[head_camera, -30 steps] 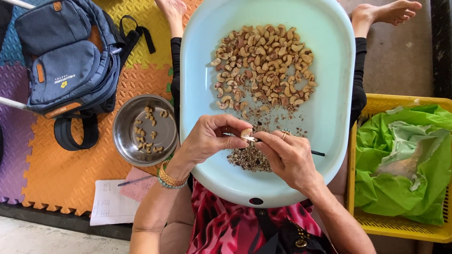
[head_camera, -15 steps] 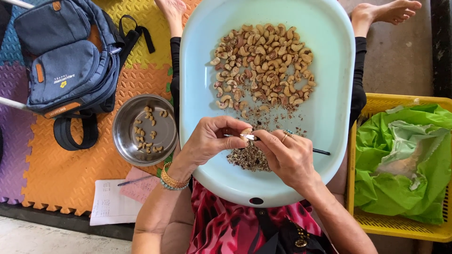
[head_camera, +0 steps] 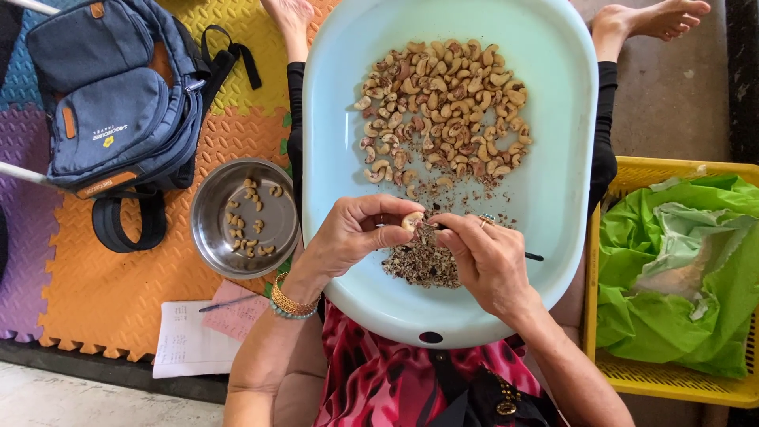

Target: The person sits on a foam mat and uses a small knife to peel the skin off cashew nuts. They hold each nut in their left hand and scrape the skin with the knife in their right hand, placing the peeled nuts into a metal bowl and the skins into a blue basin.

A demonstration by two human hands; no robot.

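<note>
The left hand point(head_camera: 352, 237) is closed in a pinch on a single pale cashew kernel point(head_camera: 412, 221), held between thumb and fingers just above the near part of the pale blue tray point(head_camera: 561, 190). The right hand point(head_camera: 486, 257) is closed around a thin dark tool point(head_camera: 534, 256), whose butt projects to the right past the palm; the working tip appears to meet the kernel, though the contact is hidden by the fingers. The kernel is seen roughly end-on, so its long axis cannot be fixed with certainty; it seems to lie left to right, curved side up. For clean work, the kernel should be gripped lightly at its ends and the tool drawn shallowly along the curve, so that skin is lifted without the nut being split. Directly beneath the hands a heap of dark skin flakes point(head_camera: 421, 265) is gathered. To the left a steel bowl point(head_camera: 212, 241) holds a few kernels. Farther off, the main pile of nuts point(head_camera: 443, 107) is spread across the tray.
</note>
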